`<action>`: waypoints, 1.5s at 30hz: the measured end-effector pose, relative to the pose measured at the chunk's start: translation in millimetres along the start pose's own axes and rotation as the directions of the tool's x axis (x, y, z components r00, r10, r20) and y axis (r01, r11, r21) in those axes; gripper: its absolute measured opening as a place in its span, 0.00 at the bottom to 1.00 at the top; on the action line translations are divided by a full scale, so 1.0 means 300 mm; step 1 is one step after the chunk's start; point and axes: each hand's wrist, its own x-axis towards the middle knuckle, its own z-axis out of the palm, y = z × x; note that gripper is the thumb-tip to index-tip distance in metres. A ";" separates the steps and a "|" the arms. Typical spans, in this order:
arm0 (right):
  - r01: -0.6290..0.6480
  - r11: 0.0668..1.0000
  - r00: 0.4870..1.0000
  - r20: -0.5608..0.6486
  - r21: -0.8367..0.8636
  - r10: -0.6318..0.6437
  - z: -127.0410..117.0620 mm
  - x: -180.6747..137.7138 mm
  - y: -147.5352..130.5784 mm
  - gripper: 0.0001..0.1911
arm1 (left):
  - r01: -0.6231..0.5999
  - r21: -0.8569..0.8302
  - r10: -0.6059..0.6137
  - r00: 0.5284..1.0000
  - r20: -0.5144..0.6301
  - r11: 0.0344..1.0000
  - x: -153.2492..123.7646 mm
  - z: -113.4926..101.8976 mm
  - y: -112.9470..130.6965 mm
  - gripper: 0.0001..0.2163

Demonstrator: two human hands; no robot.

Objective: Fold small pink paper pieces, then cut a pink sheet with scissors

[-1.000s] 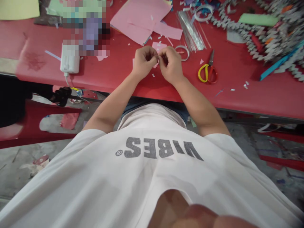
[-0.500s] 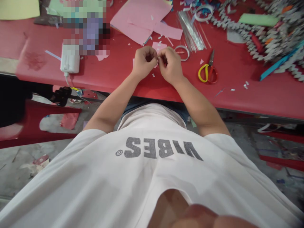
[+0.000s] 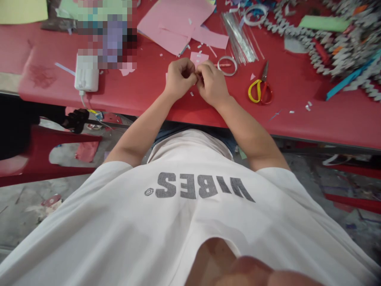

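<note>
Over the red table, my left hand (image 3: 180, 79) and my right hand (image 3: 212, 82) meet with their fingertips pinched together. Whatever sits between the fingers is too small and too covered to name. Just beyond the fingertips lies a small pink paper piece (image 3: 199, 58) with tiny white scraps around it. A roll of tape (image 3: 227, 66) rests close past my right hand. Farther right are scissors (image 3: 260, 88) with one yellow and one red handle, blades pointing away from me.
Pink sheets (image 3: 175, 24) and a bundle of clear strips (image 3: 239, 39) lie at the back. Another tape roll (image 3: 255, 15) is near grey scalloped garlands (image 3: 342, 47). A white power bank (image 3: 86, 73) with a cable sits left, by the red table's (image 3: 133, 89) front edge.
My right hand has shifted slightly left and turned a little, its fingers closing nearer to my left. A pale bit seen below the fingertips is now hidden. The left hand barely moves.
</note>
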 end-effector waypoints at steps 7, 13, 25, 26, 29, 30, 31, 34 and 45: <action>0.005 1.000 0.999 -0.044 0.018 -0.004 0.011 0.004 -0.017 0.31 | -0.026 -0.025 0.026 1.000 -0.017 0.999 -0.006 0.000 0.036 0.11; -0.007 1.000 0.998 -0.061 0.029 0.008 0.011 0.003 -0.018 0.27 | 0.050 0.000 -0.050 0.999 0.014 0.999 -0.008 0.000 0.080 0.18; -0.029 0.999 0.997 -0.066 0.025 0.030 0.008 -0.016 -0.018 0.26 | -0.033 -0.062 0.032 0.999 -0.019 0.998 0.009 0.004 -0.003 0.09; -0.035 0.999 0.997 -0.067 0.028 0.036 0.008 -0.016 -0.020 0.26 | -0.016 -0.056 0.015 1.000 -0.014 0.998 0.006 0.003 0.013 0.11; -0.046 0.999 0.996 -0.073 0.029 0.048 0.007 -0.015 -0.027 0.27 | 0.056 -0.037 -0.055 0.998 0.015 0.998 -0.003 0.001 0.072 0.17; -0.046 0.999 0.996 -0.076 0.026 0.048 0.006 -0.014 -0.028 0.27 | 0.070 -0.032 -0.070 0.997 0.025 0.997 -0.005 0.000 0.087 0.18; -0.045 0.999 0.996 -0.077 0.021 0.046 0.004 -0.014 -0.029 0.28 | 0.076 -0.030 -0.075 0.997 0.033 0.997 -0.007 -0.001 0.096 0.19; -0.036 0.999 0.997 -0.071 0.014 0.037 -0.001 -0.012 -0.025 0.28 | 0.070 -0.022 -0.069 0.997 0.042 0.997 -0.008 -0.001 0.085 0.18; -0.030 0.999 0.996 -0.088 0.031 0.033 0.004 0.001 -0.009 0.29 | 0.110 -0.063 -0.108 0.993 0.047 0.992 -0.003 0.004 0.077 0.13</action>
